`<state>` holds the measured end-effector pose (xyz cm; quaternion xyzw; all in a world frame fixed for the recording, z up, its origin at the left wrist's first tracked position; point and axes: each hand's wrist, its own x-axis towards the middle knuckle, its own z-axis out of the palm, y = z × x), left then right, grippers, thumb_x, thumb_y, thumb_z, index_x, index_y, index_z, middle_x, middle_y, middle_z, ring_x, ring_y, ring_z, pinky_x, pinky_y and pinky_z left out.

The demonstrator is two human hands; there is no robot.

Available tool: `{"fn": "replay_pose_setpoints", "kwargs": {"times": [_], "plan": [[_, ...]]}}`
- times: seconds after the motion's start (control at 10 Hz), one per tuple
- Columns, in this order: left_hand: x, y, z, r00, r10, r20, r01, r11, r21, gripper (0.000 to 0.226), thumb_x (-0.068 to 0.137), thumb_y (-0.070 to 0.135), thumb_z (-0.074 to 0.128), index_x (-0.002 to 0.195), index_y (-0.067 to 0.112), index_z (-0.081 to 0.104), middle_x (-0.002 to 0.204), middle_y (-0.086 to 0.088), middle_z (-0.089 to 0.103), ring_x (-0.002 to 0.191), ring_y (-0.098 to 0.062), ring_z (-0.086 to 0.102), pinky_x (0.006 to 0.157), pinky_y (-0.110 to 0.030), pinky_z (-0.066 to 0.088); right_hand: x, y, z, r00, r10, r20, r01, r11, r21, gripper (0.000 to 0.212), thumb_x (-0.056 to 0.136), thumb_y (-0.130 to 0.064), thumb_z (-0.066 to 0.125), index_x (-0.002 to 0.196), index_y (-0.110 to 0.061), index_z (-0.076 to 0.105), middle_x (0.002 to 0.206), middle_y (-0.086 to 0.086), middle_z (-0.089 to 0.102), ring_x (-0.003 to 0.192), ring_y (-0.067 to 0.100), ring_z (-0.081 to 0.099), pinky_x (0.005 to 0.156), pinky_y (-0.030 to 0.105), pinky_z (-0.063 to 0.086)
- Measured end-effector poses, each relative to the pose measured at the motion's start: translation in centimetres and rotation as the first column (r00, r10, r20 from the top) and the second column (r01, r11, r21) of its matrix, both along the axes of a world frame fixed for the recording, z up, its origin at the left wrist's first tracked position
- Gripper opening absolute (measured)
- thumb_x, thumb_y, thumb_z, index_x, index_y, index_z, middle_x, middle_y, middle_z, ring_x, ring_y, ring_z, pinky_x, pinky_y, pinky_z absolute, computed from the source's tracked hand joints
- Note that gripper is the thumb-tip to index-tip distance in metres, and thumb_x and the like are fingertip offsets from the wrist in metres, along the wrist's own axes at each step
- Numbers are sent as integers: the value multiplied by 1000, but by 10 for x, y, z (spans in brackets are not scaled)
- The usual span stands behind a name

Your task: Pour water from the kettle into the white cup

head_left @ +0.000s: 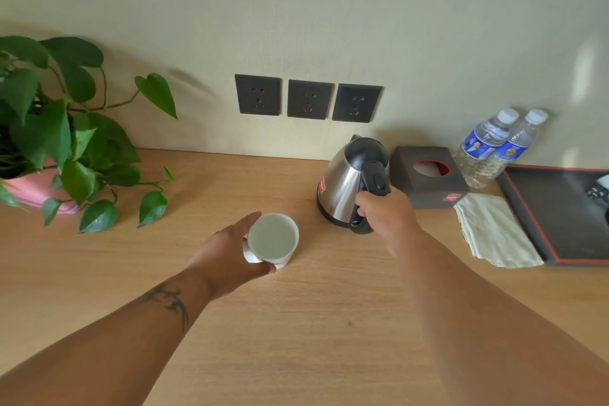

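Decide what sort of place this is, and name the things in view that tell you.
Probably a hotel room's drinks counter. A kettle stands on a wooden counter under three wall sockets, with two sealed water bottles, a tissue box and a serving tray alongside, a set-up typical of guest rooms.

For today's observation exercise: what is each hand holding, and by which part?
The right hand grips the kettle by its black handle. The left hand wraps around the side of the white cup, which stands on the table.
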<state>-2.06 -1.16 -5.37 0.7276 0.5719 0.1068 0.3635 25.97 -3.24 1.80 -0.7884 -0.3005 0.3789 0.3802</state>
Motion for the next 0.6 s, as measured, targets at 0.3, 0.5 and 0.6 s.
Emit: {"fn": "replay_pose_setpoints", "kwargs": {"times": [0.3, 0.5, 0.6], "plan": [[7, -7, 17, 988, -86, -128, 87, 996, 2, 131, 68, 58, 87, 160, 43, -5, 157, 5, 44, 141, -23, 44, 112, -41, 40, 9, -16, 2, 964, 199, 177, -195, 980, -39, 35, 86, -22, 74, 116, -7, 65, 86, 6, 67, 64, 5, 59, 49, 19, 41], [11, -16, 31, 983, -68, -171, 75, 997, 30, 128, 72, 60, 83, 162, 34, -4, 161, 6, 39, 145, -23, 38, 117, -42, 33, 17, -30, -6, 894, 337, 294, -261, 927, -269, 47, 98, -36, 56, 136, -7, 53, 126, 13, 68, 98, 28, 60, 78, 33, 44], [14, -22, 40, 975, -71, -209, 81, 996, 39, 123, 77, 59, 79, 163, 29, -4, 163, 5, 34, 147, -22, 34, 118, -41, 30, 11, -46, 4, 853, 456, 254, -345, 858, -380, 46, 104, -30, 46, 145, -9, 52, 139, 15, 63, 115, 32, 62, 92, 37, 47]]}}
